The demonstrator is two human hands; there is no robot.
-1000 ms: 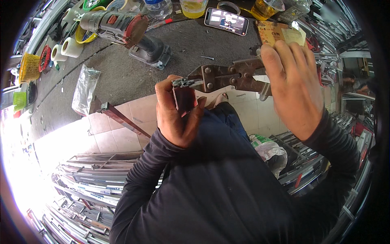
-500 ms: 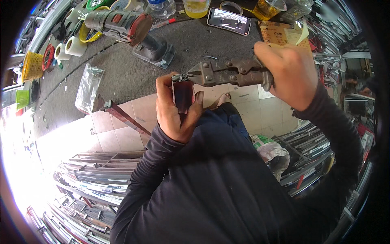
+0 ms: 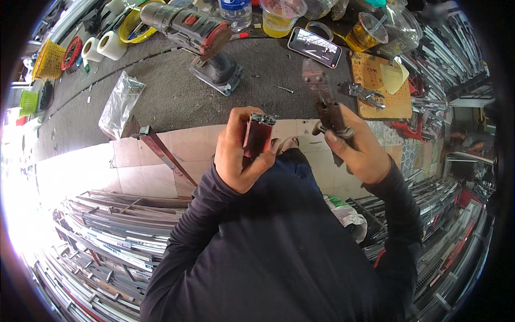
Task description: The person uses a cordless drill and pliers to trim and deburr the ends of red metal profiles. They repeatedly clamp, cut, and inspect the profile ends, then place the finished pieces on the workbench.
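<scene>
Nearest us, our left hand wraps around the dark red profile (image 3: 259, 140), its open end facing up and its ragged grey edge on the far side. Apart from it, to the right, our right hand (image 3: 366, 154) is closed around the brown cutter (image 3: 330, 111), whose long axis slants away and slightly left, its blurred head over the dark bench (image 3: 171, 99) beyond the profile.

The left hand (image 3: 230, 155) sits near the centre of the frame, curled in a grip, its left thumb (image 3: 262, 163) slanting to the upper right. The right hand (image 3: 369, 156), right of centre, also grips, right thumb (image 3: 342, 148) angled to the upper left. The sleeved left forearm (image 3: 188, 220) and right forearm (image 3: 398, 220) reach up from below.
</scene>
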